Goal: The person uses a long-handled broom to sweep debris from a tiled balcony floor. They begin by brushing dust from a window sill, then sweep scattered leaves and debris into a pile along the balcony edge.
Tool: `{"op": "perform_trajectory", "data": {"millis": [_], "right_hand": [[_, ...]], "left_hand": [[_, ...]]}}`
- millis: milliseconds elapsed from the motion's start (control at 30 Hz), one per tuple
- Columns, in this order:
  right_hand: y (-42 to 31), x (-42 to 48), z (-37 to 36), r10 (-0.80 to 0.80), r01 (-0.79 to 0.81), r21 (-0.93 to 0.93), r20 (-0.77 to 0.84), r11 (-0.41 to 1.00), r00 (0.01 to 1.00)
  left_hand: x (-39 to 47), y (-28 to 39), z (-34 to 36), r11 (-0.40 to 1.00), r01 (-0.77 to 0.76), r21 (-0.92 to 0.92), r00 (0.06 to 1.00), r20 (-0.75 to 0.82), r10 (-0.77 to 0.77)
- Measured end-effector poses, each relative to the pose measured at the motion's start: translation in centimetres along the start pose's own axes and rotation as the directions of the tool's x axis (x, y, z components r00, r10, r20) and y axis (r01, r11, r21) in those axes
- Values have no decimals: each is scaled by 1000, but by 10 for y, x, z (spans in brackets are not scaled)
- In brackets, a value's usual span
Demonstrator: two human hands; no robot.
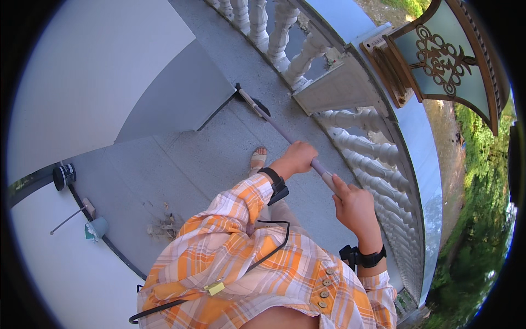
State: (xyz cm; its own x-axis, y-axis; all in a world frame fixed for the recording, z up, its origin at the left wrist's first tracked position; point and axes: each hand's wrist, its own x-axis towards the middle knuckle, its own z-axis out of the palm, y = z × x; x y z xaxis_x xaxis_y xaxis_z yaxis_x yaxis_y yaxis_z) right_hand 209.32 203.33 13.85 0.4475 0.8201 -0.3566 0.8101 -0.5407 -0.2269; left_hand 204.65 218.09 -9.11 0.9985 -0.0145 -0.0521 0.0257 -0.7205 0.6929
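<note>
A broom with a pale purple handle (281, 128) runs diagonally across the middle of the view. My left hand (302, 156) is wrapped around the handle partway down. Nearer its upper end, my right hand (356, 207) grips it with the thumb laid along the shaft. The dark bristles (259, 107) rest on the grey floor (164, 168), beside the corner of a white and grey wall (181, 82). Part of the broom's head is hidden behind its own handle.
A white balustrade (386, 151) curves along the right, with a lamp (444, 61) on its rail. Loose debris (166, 227) lies on the floor at left. By the left wall stand a black tub (64, 177) and a pale blue container (98, 228). A black cable (269, 256) crosses my shirt.
</note>
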Motion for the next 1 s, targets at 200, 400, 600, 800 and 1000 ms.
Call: {"op": "perform_trajectory", "data": {"millis": [200,400,600,800,1000], "right_hand": [[-33,36,-51,9,-11,-73,-27,997,1000],[-46,100,-25,-47,53,-302,29,952,999],[-43,140,-4,-62,63,-90,16,994,998],[-2,153,-37,-68,75,58,-117,995,991],[-16,228,-1,-97,102,63,-70,993,993]], "left_hand": [[10,-6,-65,996,-2,-86,978,-210,-16],[48,-76,-78,985,-90,-144,952,-303,42],[49,-124,-91,999,-47,1,992,-121,47],[57,-113,-133,989,96,112,987,-136,-81],[71,-176,-152,960,211,185,934,-327,-143]]}}
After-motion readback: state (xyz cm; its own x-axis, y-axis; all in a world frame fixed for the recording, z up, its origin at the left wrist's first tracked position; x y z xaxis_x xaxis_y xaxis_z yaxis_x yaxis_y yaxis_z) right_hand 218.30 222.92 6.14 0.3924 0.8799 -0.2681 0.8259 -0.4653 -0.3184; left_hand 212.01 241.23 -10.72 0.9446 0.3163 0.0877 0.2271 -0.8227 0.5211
